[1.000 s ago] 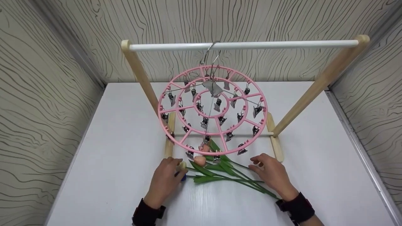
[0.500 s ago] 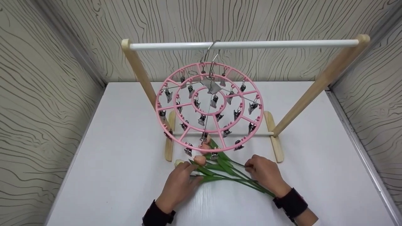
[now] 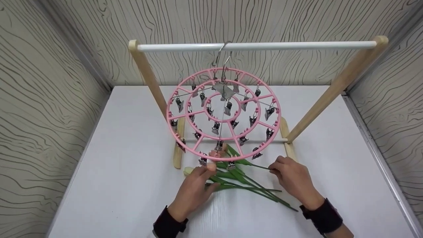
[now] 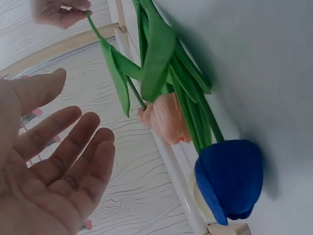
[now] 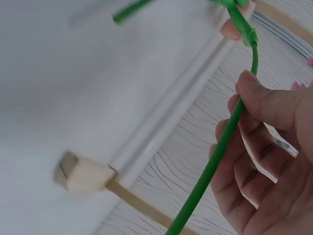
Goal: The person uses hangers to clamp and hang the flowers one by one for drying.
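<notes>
Several artificial tulips lie on the white table, their green stems [image 3: 264, 194] toward the right. In the head view my right hand [image 3: 295, 178] pinches one stem; the right wrist view shows this stem [image 5: 210, 169] between thumb and index finger. The left wrist view shows that tulip's leaf [image 4: 116, 78] raised apart from the others. My left hand [image 3: 193, 191] is beside the flower heads, fingers loosely extended and palm [image 4: 44, 196] holding nothing. Near it are a blue tulip [image 4: 232, 176], a peach tulip [image 4: 166, 117] and a pale tulip [image 3: 188, 171]. The blue one is hidden in the head view.
A pink round clip hanger [image 3: 241, 157] with many metal clips hangs over the flowers from a white rod [image 3: 284, 45]. Wooden legs [image 3: 333, 92] carry the rod on both sides. A lower white bar [image 3: 279, 141] joins the wooden feet [image 3: 177, 158]. Patterned walls surround the table.
My right hand has taken hold of a tulip stem and drawn it to the right, away from the others. My left hand has shifted right along the flower heads. The hanger sways slightly.
</notes>
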`<state>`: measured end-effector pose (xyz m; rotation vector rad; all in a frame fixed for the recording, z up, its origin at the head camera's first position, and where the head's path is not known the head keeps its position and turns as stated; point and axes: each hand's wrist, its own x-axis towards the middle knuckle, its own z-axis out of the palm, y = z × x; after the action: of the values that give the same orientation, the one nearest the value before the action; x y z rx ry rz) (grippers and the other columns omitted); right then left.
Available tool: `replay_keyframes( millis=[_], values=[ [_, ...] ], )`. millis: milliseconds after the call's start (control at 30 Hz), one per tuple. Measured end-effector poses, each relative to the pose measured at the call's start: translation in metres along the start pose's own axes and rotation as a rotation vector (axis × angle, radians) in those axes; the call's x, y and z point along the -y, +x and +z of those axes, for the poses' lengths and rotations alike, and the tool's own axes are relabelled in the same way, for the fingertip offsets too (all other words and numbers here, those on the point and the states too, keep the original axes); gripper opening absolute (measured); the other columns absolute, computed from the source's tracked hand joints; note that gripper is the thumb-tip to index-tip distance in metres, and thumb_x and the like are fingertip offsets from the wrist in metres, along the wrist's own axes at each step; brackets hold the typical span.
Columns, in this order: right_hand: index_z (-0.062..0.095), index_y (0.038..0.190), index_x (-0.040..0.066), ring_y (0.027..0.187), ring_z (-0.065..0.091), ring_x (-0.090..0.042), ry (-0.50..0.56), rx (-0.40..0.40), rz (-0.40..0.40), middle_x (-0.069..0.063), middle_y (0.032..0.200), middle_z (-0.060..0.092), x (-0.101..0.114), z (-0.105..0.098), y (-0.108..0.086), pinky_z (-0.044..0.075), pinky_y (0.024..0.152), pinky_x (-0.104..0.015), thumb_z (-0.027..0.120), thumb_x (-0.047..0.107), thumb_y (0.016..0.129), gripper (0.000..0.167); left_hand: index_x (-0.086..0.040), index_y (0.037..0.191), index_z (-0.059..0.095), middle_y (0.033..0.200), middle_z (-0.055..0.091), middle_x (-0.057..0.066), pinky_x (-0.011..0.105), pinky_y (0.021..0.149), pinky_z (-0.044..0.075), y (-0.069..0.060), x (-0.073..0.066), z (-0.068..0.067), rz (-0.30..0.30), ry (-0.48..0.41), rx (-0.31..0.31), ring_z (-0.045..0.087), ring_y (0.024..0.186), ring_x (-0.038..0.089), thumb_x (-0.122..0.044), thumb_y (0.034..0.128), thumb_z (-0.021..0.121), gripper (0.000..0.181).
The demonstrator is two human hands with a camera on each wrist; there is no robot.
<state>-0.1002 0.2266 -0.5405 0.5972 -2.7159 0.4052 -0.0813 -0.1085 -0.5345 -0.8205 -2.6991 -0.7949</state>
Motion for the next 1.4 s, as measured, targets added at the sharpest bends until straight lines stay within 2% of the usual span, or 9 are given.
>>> replay_keyframes(
  millis=[100,200,400,533,767,900,1000,1200,1400],
  values=[
    [0.079,0.080,0.016,0.070,0.059,-0.012,-0.027,-0.020,-0.019,0.009,0.075,0.060,0.000,-0.015,0.000,0.049,0.053,-0.023,0.092,0.003,0.069,0.022,-0.008,0.113,0.071,0.115,0.069,0.009,0.034,0.086,0.058,0.002,-0.006,0.000,0.026,-0.017,0.018,0.066,0.106,0.021,-0.024,0.0851,0.084,0.035],
    [0.079,0.079,0.016,0.068,0.056,-0.011,-0.037,-0.025,-0.037,0.009,0.074,0.060,0.003,-0.030,0.001,0.046,0.051,-0.021,0.093,0.003,0.067,0.023,-0.007,0.114,0.071,0.115,0.067,0.007,0.033,0.090,0.057,0.003,-0.011,0.000,0.070,-0.034,0.019,0.065,0.109,0.020,-0.023,0.0852,0.084,0.035],
    [0.079,0.077,0.015,0.065,0.054,-0.011,-0.071,-0.033,-0.117,0.007,0.073,0.060,0.016,-0.050,0.002,0.043,0.050,-0.018,0.095,0.003,0.062,0.025,-0.009,0.115,0.071,0.114,0.065,0.002,0.030,0.088,0.057,0.004,-0.024,-0.001,0.197,-0.072,-0.044,0.064,0.108,0.016,-0.021,0.0853,0.084,0.034],
    [0.079,0.078,0.015,0.066,0.053,-0.012,-0.090,-0.039,-0.182,0.006,0.074,0.061,0.024,-0.056,0.003,0.043,0.050,-0.019,0.095,0.004,0.062,0.025,-0.010,0.116,0.070,0.115,0.067,0.003,0.028,0.091,0.056,0.007,-0.030,-0.002,0.238,-0.055,-0.060,0.064,0.109,0.014,-0.022,0.0858,0.084,0.035],
    [0.078,0.078,0.016,0.066,0.054,-0.014,-0.093,-0.094,-0.284,0.004,0.074,0.060,0.037,-0.062,0.005,0.045,0.049,-0.023,0.094,0.003,0.061,0.027,-0.011,0.121,0.070,0.117,0.068,0.002,0.033,0.097,0.054,0.008,-0.038,0.002,0.178,0.039,-0.017,0.063,0.111,0.016,-0.026,0.0886,0.081,0.037],
    [0.077,0.078,0.016,0.067,0.055,-0.014,-0.090,-0.096,-0.305,0.004,0.075,0.060,0.044,-0.064,0.006,0.046,0.050,-0.024,0.093,0.002,0.061,0.028,-0.011,0.121,0.071,0.117,0.067,0.002,0.035,0.098,0.054,0.009,-0.042,0.008,0.139,0.082,-0.039,0.063,0.110,0.017,-0.029,0.0877,0.082,0.039],
    [0.077,0.078,0.017,0.067,0.055,-0.014,-0.089,-0.078,-0.303,0.005,0.075,0.060,0.048,-0.065,0.006,0.047,0.051,-0.024,0.093,0.003,0.062,0.027,-0.012,0.118,0.073,0.115,0.068,0.002,0.035,0.097,0.054,0.010,-0.045,0.012,0.140,0.116,-0.068,0.064,0.108,0.016,-0.030,0.0853,0.084,0.039],
    [0.078,0.079,0.018,0.067,0.054,-0.013,-0.069,-0.032,-0.280,0.005,0.076,0.062,0.054,-0.066,0.005,0.047,0.052,-0.022,0.092,0.002,0.064,0.026,-0.013,0.109,0.074,0.107,0.068,0.000,0.028,0.089,0.056,0.010,-0.049,0.016,0.153,0.141,-0.099,0.064,0.100,0.014,-0.025,0.0807,0.088,0.034],
    [0.077,0.078,0.015,0.065,0.053,-0.013,-0.064,-0.071,-0.296,0.004,0.075,0.061,0.059,-0.066,0.004,0.046,0.050,-0.022,0.092,-0.001,0.062,0.027,-0.014,0.103,0.075,0.101,0.071,-0.002,0.024,0.079,0.057,0.011,-0.051,0.014,0.112,0.121,-0.045,0.067,0.094,0.011,-0.019,0.0864,0.082,0.019]
  ],
)
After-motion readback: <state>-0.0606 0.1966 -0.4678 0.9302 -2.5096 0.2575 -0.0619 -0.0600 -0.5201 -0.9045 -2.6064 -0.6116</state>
